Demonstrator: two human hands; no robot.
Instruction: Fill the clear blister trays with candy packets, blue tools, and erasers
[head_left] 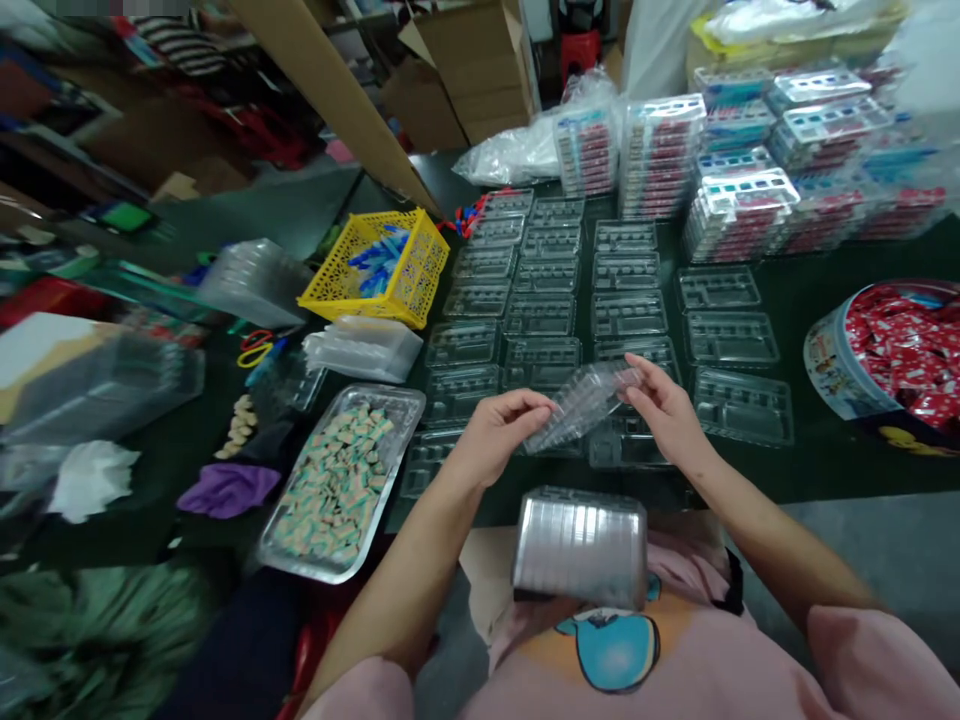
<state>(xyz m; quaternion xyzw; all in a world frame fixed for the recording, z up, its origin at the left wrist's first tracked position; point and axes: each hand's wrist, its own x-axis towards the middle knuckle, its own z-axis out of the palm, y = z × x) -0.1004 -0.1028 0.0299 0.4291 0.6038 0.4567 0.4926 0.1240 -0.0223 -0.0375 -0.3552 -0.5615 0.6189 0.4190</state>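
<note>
Between my two hands a clear plastic tray (581,402) is held tilted above the table. My left hand (499,430) pinches its left end, and my right hand (660,405) grips its right end near the upper corner. Below them, a thick stack of clear plastic trays (581,545) rests at the table's front edge, against my body. Rows of single clear trays, such as one at the right (741,405) and one at the left (463,342), lie flat on the dark table around and beyond my hands.
A metal tray of small pieces (416,405) and a yellow basket with blue items (435,270) stand left. At right is a tub of red packets (825,365). Stacks of filled packs (660,160) line the back. A cardboard post (337,90) rises behind the basket.
</note>
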